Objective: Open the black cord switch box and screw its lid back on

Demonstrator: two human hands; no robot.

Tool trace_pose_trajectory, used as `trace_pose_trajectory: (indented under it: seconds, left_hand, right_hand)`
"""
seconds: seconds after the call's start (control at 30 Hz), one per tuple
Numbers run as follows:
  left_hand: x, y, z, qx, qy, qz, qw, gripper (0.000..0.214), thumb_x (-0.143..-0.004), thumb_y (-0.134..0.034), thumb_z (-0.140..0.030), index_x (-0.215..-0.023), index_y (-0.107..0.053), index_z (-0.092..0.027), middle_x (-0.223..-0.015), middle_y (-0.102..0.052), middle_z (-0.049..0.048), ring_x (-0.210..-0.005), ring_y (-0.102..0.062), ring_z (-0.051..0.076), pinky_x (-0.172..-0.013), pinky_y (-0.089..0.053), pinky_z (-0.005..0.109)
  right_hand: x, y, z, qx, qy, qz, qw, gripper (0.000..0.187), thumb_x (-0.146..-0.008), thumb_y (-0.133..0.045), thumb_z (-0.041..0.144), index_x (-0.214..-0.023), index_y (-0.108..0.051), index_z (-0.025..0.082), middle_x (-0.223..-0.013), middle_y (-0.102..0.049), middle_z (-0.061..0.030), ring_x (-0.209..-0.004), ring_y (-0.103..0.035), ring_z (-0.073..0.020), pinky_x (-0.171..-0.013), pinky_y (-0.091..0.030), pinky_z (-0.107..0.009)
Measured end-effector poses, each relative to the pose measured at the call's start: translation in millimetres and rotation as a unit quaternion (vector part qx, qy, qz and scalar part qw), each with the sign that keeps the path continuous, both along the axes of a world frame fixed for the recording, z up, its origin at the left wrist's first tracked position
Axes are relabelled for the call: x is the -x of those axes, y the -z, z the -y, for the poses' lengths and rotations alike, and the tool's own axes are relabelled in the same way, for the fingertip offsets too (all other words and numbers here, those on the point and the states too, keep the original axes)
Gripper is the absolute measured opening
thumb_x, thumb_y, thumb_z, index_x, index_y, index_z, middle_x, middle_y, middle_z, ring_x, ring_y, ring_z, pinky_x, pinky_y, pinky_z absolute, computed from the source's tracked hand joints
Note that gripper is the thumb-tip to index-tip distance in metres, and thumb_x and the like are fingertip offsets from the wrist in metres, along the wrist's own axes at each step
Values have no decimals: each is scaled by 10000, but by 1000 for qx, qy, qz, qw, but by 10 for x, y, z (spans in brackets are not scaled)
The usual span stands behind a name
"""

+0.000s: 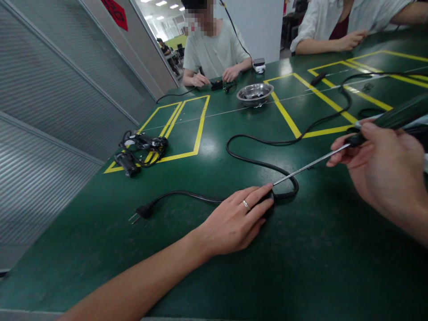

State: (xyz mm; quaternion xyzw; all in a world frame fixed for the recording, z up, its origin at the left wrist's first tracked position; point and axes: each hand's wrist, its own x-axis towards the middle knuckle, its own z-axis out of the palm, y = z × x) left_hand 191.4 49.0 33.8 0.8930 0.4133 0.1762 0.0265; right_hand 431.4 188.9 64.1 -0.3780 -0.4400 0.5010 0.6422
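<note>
My left hand (pixel 236 218), with a ring on one finger, curls over a small black block (pixel 270 196) that sits in line with a black power cord (pixel 190 194). Most of the block is hidden under the fingers. The cord's two-pin plug (pixel 144 211) lies to the left on the table. In my right hand (pixel 384 165) is a screwdriver (pixel 310 165) with a dark handle, held slanting down to the left. Its tip meets the block's far edge beside my left fingertips; whether it sits in a screw cannot be seen.
On the green table (pixel 150 276) lie tangled black cables (pixel 147 145), a metal bowl (pixel 254 94) with small dark pieces, and another screwdriver (pixel 319 79). Yellow tape (pixel 200 129) marks rectangles. Across the table, one person (pixel 214 49) handles a black device; another person (pixel 347 31) sits right.
</note>
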Motion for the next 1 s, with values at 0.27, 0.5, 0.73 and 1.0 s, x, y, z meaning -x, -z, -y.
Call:
trace_pose_trajectory:
  seconds: [0.27, 0.5, 0.73, 1.0]
  left_hand:
    - [3, -9, -3, 5, 6, -5, 1000, 394, -940, -466, -174, -1327, -434, -104, -1488, -409, 153, -1327, -436, 263, -1092, -443, 446]
    - [4, -36, -4, 32, 6, -10, 999, 427, -930, -473, -186, -1347, -428, -102, -1489, -416, 124, -1339, -412, 265, -1125, -403, 447]
    - [37, 0, -17, 31, 13, 21, 999, 434, -907, -503, -171, -1333, -451, -108, -1423, -468, 132, -1338, -411, 249, -1126, -396, 421]
    - [38, 14, -19, 24, 12, 26, 999, 427, -908, -511, -168, -1328, -466, -109, -1389, -487, 124, -1325, -419, 246, -1128, -391, 404]
  right_hand:
    - [1, 15, -5, -10, 4, 17, 1000, 127, -816, -558, 197, -942, -566, 183, -626, -616, 2, -568, -637, -177, -439, -531, -289]
    - [-38, 33, -60, -55, 25, -3, 998, 124, -792, -548, 140, -896, -567, 204, -609, -560, 29, -549, -623, -180, -382, -522, -292]
    - [-37, 21, -17, -81, 8, -14, 997, 170, -782, -520, 105, -904, -584, 205, -556, -551, 24, -517, -604, -193, -352, -500, -297]
    - [-11, 3, 53, -106, -18, 53, 993, 47, -806, -659, 207, -843, -631, 199, -688, -595, 1, -662, -659, -204, -376, -513, -291]
